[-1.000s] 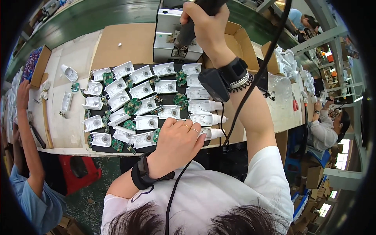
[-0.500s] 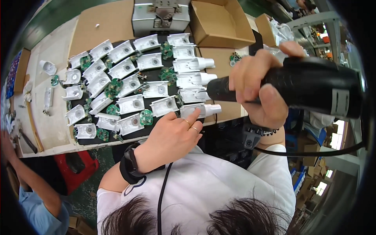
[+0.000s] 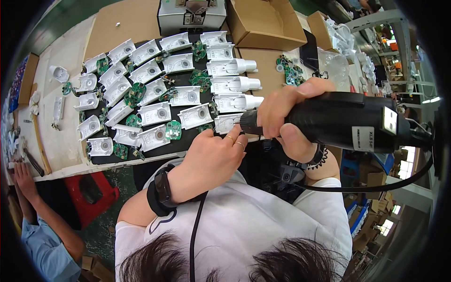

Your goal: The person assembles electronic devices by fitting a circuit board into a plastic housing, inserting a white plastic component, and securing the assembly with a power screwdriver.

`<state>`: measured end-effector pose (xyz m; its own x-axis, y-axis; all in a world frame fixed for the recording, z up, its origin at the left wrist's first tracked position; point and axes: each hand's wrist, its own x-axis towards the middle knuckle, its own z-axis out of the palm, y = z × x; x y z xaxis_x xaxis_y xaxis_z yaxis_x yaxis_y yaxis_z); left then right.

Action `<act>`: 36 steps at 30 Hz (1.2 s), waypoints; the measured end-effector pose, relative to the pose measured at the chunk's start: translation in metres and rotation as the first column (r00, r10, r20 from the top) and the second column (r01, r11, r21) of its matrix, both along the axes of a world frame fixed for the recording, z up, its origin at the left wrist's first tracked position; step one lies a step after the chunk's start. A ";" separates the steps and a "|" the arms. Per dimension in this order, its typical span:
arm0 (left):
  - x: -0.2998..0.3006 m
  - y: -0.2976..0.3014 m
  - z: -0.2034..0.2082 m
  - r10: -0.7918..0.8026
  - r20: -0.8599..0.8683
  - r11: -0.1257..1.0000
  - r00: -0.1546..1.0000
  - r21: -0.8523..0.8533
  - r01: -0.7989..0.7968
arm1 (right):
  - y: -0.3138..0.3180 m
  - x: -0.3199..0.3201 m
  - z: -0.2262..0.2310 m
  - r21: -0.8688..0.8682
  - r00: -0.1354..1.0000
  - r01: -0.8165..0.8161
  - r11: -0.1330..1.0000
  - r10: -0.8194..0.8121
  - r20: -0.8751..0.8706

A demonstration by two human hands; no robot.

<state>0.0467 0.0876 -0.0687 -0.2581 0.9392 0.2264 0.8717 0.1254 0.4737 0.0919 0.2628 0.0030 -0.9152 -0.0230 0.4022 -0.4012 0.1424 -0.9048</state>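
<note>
My right hand (image 3: 286, 115) is wrapped around a black electric screwdriver (image 3: 340, 117) held nearly level, its tip end pointing left. The tip end is over the nearest white plastic housing (image 3: 224, 123) in the right-hand column, covering part of it. At that housing's near edge, my left hand (image 3: 213, 152) grips with its fingertips, two ringed fingers in front. Rows of similar housings lie on a black mat (image 3: 188, 148), many with green circuit boards (image 3: 173, 130) wired beside them. Some in the right column have white nozzle-like ends (image 3: 246, 83).
Behind the mat stand a silver metal case (image 3: 191, 21) and an open cardboard box (image 3: 265, 26). A loose board cluster (image 3: 292, 70) lies to the right. At left are a wooden-handled hammer (image 3: 42, 141) and a co-worker's arm (image 3: 51, 216). The screwdriver's black cable (image 3: 376, 188) loops down on the right.
The screwdriver has moved left and down, its tip end now at the nearest housing. My left fingers have shifted from on top of that housing to its near edge. The co-worker's hand has come into view.
</note>
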 end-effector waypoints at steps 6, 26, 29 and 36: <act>0.004 -0.002 -0.001 0.021 0.021 1.000 1.000 -0.022 -0.020 | -0.001 -0.003 -0.015 0.037 0.998 0.000 0.999 0.002 -0.056; 0.005 -0.001 0.002 0.057 0.050 0.996 0.997 -0.075 -0.053 | -0.010 -0.003 -0.029 -0.003 0.996 0.008 1.000 -0.008 -0.092; 0.005 -0.001 0.002 0.031 0.009 0.999 0.999 -0.032 -0.031 | -0.003 -0.007 -0.029 -0.096 0.994 0.001 0.995 -0.011 -0.109; -0.009 -0.007 0.005 0.009 -0.110 0.995 0.994 0.102 0.002 | 0.039 -0.031 0.023 -0.130 0.930 0.312 0.941 -0.331 -0.159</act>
